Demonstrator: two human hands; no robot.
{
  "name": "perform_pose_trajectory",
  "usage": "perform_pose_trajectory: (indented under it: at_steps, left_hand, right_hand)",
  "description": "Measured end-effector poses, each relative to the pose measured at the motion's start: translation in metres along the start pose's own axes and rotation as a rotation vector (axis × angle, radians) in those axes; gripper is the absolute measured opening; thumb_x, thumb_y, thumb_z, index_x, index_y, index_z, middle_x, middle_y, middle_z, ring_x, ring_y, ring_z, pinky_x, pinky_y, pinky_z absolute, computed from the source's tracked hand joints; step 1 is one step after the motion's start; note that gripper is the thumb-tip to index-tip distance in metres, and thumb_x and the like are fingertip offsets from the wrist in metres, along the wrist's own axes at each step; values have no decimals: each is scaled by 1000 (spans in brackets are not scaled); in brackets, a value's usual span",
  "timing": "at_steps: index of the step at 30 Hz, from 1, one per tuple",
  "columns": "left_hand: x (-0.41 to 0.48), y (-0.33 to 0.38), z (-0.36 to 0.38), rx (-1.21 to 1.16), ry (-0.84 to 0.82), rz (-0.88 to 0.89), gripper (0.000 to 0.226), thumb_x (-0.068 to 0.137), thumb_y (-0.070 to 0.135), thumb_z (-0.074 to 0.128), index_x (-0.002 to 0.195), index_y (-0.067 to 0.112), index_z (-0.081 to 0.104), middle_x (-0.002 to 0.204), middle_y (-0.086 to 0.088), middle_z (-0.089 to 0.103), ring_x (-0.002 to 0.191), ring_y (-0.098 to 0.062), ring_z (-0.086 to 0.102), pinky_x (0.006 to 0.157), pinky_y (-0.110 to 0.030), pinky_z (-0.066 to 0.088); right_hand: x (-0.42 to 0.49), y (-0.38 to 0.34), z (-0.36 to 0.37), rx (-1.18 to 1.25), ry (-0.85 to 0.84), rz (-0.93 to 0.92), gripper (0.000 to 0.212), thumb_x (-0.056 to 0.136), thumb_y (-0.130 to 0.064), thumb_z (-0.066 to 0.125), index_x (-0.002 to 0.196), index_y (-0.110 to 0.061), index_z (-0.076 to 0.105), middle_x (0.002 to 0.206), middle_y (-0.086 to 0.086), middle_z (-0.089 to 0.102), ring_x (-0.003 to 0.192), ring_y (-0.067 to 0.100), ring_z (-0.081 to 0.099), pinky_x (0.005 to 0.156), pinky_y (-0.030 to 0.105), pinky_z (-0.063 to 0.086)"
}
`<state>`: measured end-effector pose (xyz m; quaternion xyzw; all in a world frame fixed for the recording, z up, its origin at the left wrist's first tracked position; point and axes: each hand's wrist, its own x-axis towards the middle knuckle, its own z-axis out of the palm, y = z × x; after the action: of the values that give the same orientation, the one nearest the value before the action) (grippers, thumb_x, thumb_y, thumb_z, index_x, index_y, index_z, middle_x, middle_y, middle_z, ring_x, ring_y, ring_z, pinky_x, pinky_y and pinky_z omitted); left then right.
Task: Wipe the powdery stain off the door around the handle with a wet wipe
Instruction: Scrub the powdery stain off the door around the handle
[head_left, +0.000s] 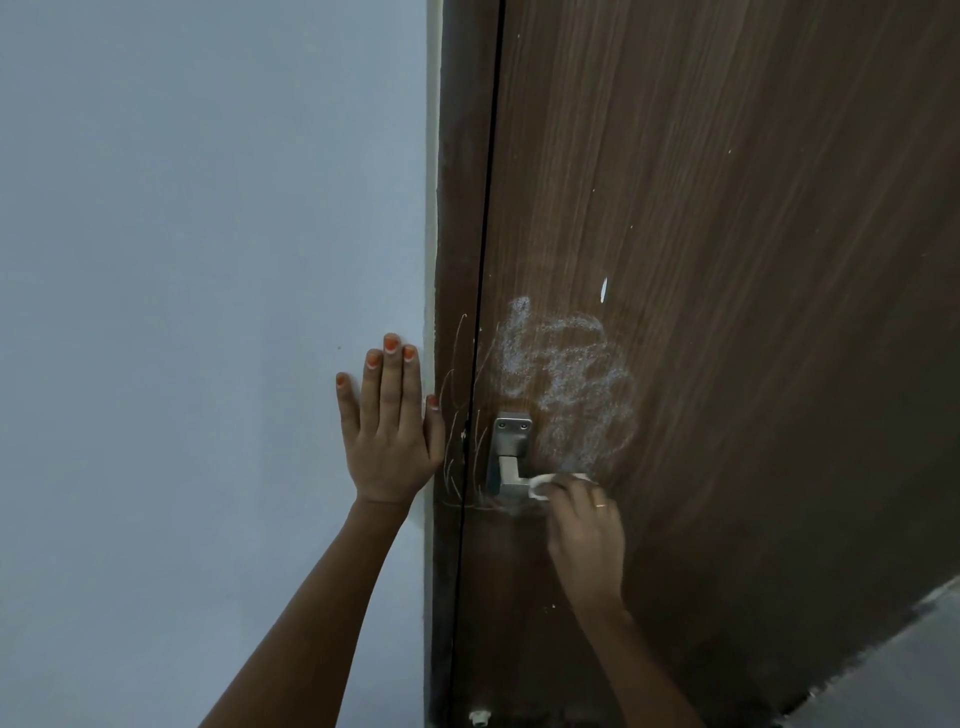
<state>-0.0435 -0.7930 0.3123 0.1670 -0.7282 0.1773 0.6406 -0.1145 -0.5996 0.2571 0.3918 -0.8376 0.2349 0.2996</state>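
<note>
Left half: pale blue-grey wall (182, 208), matte, one tiny dark speck (339, 347) at mid-height. Thin off-white strip (430, 260) runs vertically along the wall's right edge, touching the brown wood-grain frame (460, 208). Frame carries thin pale scratch lines (453, 415), roughly vertical, in its lower-middle stretch. Elongated white fleck (603, 289) on the wood right of the frame, a few smaller flecks above it. At the frame's foot: small white fitting (480, 717), possibly a stopper, too cropped to tell. Bottom-right corner: grey surface (893, 675) with a ragged dark border
</note>
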Motion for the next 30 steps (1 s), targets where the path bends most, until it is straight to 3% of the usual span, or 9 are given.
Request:
perform_pose_trajectory:
  at_steps: [4, 9, 12, 15, 19, 22, 24, 28, 30]
  left_hand:
    - [0, 0, 0, 2, -2, -1, 72, 90, 25, 40, 150, 11, 2, 158, -1, -7, 145, -18, -2, 117, -41, 0]
    - [0, 0, -1, -5, -7, -1, 73, 90, 24, 40, 150, 11, 2, 157, -1, -7, 145, -17, -3, 117, -40, -1]
    - [0, 0, -1, 4, -6, 4, 72, 90, 24, 40, 150, 10, 2, 158, -2, -7, 145, -17, -3, 117, -41, -1]
    - [0, 0, 0, -2, -4, 1, 71, 90, 24, 39, 150, 11, 2, 158, -2, -7, 145, -17, -2, 117, -41, 0]
    - [0, 0, 1, 3, -2, 3, 72, 89, 25, 40, 150, 11, 3, 158, -2, -6, 145, -18, -2, 117, -41, 0]
    - [-1, -1, 1, 3, -1, 5, 72, 90, 24, 40, 150, 10, 3, 158, -2, -6, 145, -18, -2, 117, -42, 0]
    - [-1, -1, 1, 5, -1, 6, 72, 90, 24, 40, 150, 10, 3, 158, -2, -6, 145, -19, -2, 117, -42, 1]
    - [-1, 0, 1, 7, 2, 8, 74, 88, 24, 42, 150, 10, 4, 158, -2, -6, 145, -19, -1, 117, -42, 1]
    - [-1, 0, 1, 8, 2, 7, 73, 88, 24, 41, 150, 10, 4, 158, -2, -6, 145, -19, -1, 117, -42, 1]
  right_hand:
    - [-5, 19, -10, 76, 66, 111, 30, 61, 6, 80, 85, -10, 71, 90, 6, 68, 79, 26, 62, 68, 31, 50]
    - [9, -22, 1, 122, 13, -91, 33, 54, 2, 83, 80, -14, 72, 88, 2, 69, 80, 19, 64, 68, 25, 48]
    - [17, -34, 6, 155, 16, -78, 32, 52, 3, 84, 77, -13, 72, 85, 2, 69, 77, 19, 64, 68, 26, 50]
    - [12, -20, 7, 168, 43, -11, 34, 54, 5, 81, 80, -14, 72, 87, 1, 68, 80, 20, 63, 77, 25, 42]
    - [1, 9, 4, 366, 163, 233, 27, 64, 9, 75, 79, -13, 71, 90, -1, 65, 86, 19, 58, 76, 31, 46]
    - [0, 16, 3, 685, 233, 472, 28, 70, 11, 69, 79, -16, 69, 94, 3, 62, 92, 5, 56, 78, 10, 44]
    - [2, 15, 4, 913, 293, 694, 25, 74, 10, 66, 87, -11, 68, 97, 8, 64, 87, -4, 59, 73, 6, 45]
    - [3, -2, 6, 1501, 431, 1210, 32, 85, 0, 58, 117, -1, 58, 101, 3, 65, 84, 6, 64, 65, 16, 55]
    - [6, -12, 4, 1650, 490, 1353, 34, 89, -4, 55, 123, -1, 53, 96, 4, 63, 85, 9, 61, 77, 26, 56]
